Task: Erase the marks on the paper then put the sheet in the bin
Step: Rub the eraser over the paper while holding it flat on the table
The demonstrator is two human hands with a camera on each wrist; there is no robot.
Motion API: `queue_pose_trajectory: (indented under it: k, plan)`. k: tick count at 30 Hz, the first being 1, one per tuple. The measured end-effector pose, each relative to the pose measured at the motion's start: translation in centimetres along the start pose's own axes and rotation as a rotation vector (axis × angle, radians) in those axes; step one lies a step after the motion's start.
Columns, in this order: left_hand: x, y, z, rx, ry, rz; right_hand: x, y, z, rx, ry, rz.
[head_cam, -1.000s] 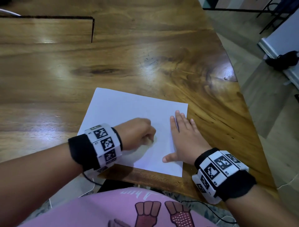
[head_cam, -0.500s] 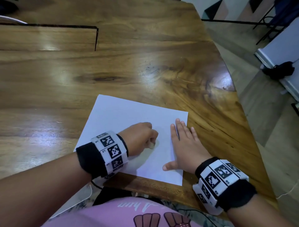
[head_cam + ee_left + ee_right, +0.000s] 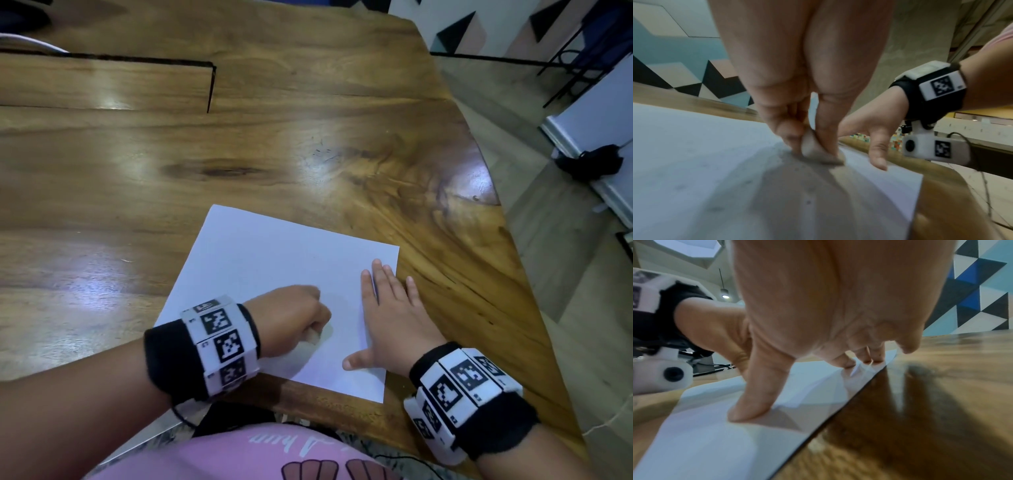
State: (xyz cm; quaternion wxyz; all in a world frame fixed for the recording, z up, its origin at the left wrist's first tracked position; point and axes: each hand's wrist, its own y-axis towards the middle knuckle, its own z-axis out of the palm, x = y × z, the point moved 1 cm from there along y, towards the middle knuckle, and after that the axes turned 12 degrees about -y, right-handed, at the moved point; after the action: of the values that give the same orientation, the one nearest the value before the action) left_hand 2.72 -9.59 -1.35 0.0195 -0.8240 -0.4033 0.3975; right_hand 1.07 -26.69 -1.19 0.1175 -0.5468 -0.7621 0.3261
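A white sheet of paper (image 3: 274, 260) lies on the wooden table (image 3: 239, 144) near its front edge. My left hand (image 3: 291, 318) pinches a small pale eraser (image 3: 813, 151) and presses it onto the sheet near its middle; the eraser (image 3: 313, 337) peeks out below the fist in the head view. Faint grey specks dot the paper (image 3: 694, 162) around it. My right hand (image 3: 390, 308) lies flat with straight fingers on the sheet's right edge, thumb spread; its fingers (image 3: 846, 363) and thumb press the paper (image 3: 705, 443) down. No bin is in view.
The table's curved right edge (image 3: 496, 205) drops to a tiled floor. A black object (image 3: 592, 164) lies on the floor by a white unit at far right. A dark rectangular seam (image 3: 210, 85) marks the tabletop at the back left.
My left hand has slid slightly toward me across the sheet with the eraser. The right hand stays flat in place. The head view has tilted up a little.
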Motion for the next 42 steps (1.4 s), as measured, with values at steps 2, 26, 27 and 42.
queue_pose_trajectory:
  k: [2, 26, 27, 42]
  plan:
    - [0.3, -0.6, -0.1, 0.133, 0.015, -0.039, 0.0, 0.0, -0.2, 0.006, 0.013, 0.018]
    - [0.2, 1.1, -1.6, 0.181, -0.076, -0.077, -0.2, 0.7, -0.7, 0.016, 0.035, 0.036]
    - [0.2, 1.3, -1.8, 0.130, -0.072, -0.073, -0.2, 0.7, -0.6, 0.016, 0.034, 0.035]
    - [0.4, 0.3, -1.1, -0.121, -0.061, -0.026, -0.3, 0.7, -0.6, 0.012, 0.024, 0.040]
